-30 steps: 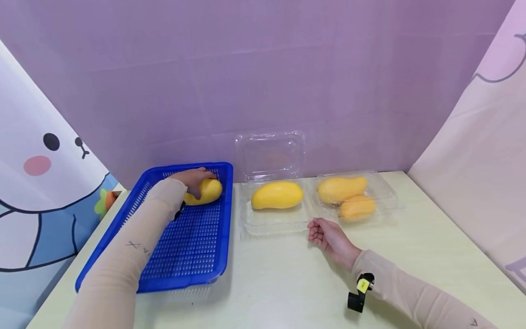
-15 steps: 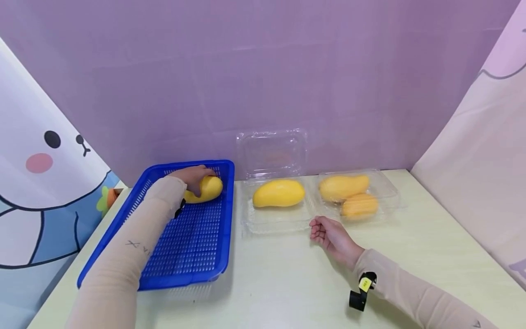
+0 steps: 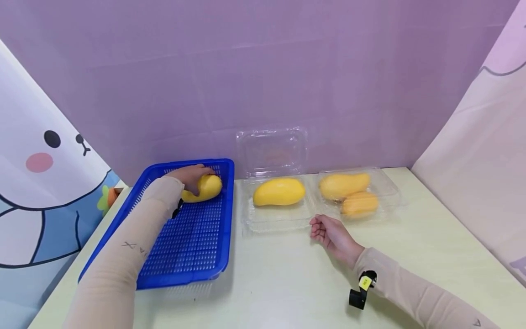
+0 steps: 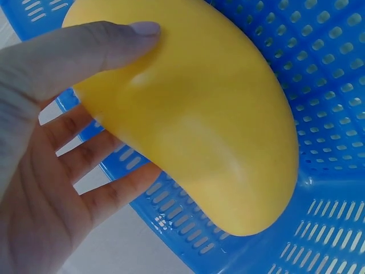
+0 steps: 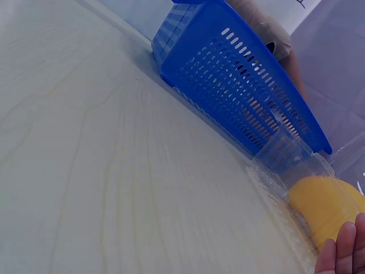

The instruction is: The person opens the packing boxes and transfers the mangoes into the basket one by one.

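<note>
Inside the blue plastic basket (image 3: 186,277), my left hand (image 3: 190,177) grips a yellow mango (image 4: 211,120) near its far right corner. In the left wrist view the thumb lies over the mango's top and the other fingers reach beneath its side. A second mango (image 3: 279,192) lies in a clear plastic clamshell box (image 3: 273,224) whose lid (image 3: 272,148) stands raised at the back. My right hand (image 3: 334,237) rests at that box's front right corner, fingers loosely curled, with nothing seen in them. Only its fingertips (image 5: 345,245) show in the right wrist view.
Right of the open box, a closed clear box (image 3: 384,187) contains two more mangoes, one larger (image 3: 344,185) and one smaller (image 3: 359,204). A purple cloth (image 3: 263,82) hangs behind the pale table (image 3: 263,283). Printed cloths with cartoon figures hang at both sides.
My left hand keeps its grip on the mango, which has stayed in nearly the same spot in the basket. The right hand has stayed by the box corner. The head view has shifted slightly.
</note>
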A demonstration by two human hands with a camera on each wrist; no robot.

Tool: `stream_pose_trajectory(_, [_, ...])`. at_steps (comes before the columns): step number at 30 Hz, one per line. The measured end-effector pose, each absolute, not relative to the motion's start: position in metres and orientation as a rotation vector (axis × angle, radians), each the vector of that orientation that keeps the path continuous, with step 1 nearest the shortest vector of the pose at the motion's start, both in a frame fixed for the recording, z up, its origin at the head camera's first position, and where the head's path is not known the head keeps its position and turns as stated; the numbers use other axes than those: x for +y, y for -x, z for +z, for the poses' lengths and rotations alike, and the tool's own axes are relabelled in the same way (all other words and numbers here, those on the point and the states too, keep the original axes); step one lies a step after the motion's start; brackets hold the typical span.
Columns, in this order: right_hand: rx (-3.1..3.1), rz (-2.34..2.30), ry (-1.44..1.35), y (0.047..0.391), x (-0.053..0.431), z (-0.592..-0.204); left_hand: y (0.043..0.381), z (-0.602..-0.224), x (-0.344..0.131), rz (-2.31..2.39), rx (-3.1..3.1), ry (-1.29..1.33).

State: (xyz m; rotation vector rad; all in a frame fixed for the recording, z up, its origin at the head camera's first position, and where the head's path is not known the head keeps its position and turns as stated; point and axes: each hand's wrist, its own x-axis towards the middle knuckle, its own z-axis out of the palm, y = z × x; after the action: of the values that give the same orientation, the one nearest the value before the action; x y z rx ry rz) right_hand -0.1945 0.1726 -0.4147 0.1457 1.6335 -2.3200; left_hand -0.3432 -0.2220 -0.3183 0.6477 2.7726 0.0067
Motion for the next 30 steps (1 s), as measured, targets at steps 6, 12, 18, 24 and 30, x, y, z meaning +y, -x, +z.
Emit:
stream_pose_trajectory(6, [1.647,-2.314,-0.156,0.194,0.171,-0.414,0.347,-0.321,-0.226,0.018,2.769,-0.676])
stream_pose_trajectory(12, [1.645,-2.311,-0.135,0.193,0.170,-0.412,0.349,-0.324,-0.232,0.011,2.789,-0.677])
stream_pose_trajectory(18, [1.636,-2.314,-0.154,0.193,0.170,-0.413,0.345,-0.323,-0.231,0.043,2.781,-0.663])
stream_pose_trajectory(24, [1.638,-2.314,-0.148,0.193,0.169,-0.414,0.343,-0.318,-0.233,0.036,2.786,-0.687])
stream_pose_trajectory(30, [1.644,-2.308,-0.143,0.194,0.169,-0.414,0.343,-0.315,-0.233,0.015,2.779,-0.712])
